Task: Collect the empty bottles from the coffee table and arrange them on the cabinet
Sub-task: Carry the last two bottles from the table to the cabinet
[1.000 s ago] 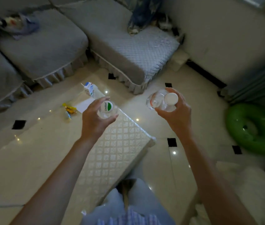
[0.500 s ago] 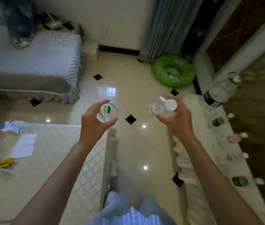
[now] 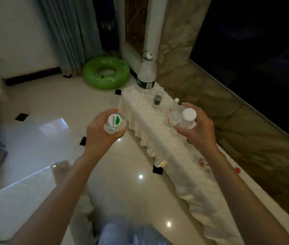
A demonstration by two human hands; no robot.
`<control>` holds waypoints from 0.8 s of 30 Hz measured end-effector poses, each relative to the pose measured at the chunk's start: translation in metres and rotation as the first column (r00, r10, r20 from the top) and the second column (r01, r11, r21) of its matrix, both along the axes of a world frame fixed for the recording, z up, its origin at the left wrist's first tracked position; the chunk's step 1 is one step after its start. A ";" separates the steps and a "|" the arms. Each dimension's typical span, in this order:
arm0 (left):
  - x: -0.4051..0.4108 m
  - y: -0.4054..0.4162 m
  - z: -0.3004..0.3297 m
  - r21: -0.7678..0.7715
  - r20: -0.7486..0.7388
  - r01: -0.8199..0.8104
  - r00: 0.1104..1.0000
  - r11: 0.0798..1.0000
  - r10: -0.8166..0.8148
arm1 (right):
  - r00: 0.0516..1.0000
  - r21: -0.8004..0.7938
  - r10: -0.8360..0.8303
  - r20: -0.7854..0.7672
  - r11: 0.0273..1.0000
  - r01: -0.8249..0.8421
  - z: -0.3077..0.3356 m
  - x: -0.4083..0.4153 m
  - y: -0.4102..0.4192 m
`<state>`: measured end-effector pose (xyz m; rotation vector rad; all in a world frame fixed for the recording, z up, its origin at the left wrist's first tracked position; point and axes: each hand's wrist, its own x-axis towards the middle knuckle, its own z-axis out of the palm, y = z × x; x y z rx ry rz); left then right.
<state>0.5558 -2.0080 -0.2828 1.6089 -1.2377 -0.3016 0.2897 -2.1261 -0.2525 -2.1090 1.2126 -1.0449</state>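
My left hand (image 3: 103, 137) grips a clear bottle with a green-and-white cap (image 3: 114, 123), held above the floor just left of the cabinet. My right hand (image 3: 197, 131) grips a second clear bottle with a plain white cap (image 3: 181, 118), held over the cabinet's cream lace cloth (image 3: 150, 124). On the cabinet's far end stand a large bottle with a dark label (image 3: 146, 75), a small dark-labelled bottle (image 3: 158, 96) and another small one (image 3: 177, 100) partly hidden behind the right-hand bottle. More bottles lie hidden under my right arm.
A green inflatable ring (image 3: 105, 73) lies on the tiled floor by the curtain. The coffee table's corner (image 3: 25, 190) shows at lower left. A marble wall and a dark screen run along the right, behind the cabinet. A red cap (image 3: 237, 170) lies on the cloth.
The view has swung right from the coffee table and sofa toward the cabinet. Both hands still carry their bottles, and the right-hand bottle is now over the cabinet top.
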 end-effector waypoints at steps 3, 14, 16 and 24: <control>-0.058 -0.027 -0.002 0.003 0.002 0.114 0.993 0.993 -0.114 | 0.996 -0.008 -0.086 -0.007 0.996 0.086 0.003 -0.068 0.003; -0.258 -0.099 -0.020 0.131 -0.067 0.503 0.865 0.855 -0.498 | 0.864 0.010 -0.497 -0.074 0.866 0.499 -0.021 -0.278 0.045; -0.286 -0.113 -0.022 0.140 -0.036 0.566 0.823 0.812 -0.567 | 0.827 0.018 -0.558 -0.064 0.828 0.560 -0.027 -0.302 0.054; -0.377 -0.182 -0.035 0.172 0.012 0.735 0.664 0.655 -0.748 | 0.672 0.030 -0.737 -0.071 0.672 0.740 -0.040 -0.369 0.069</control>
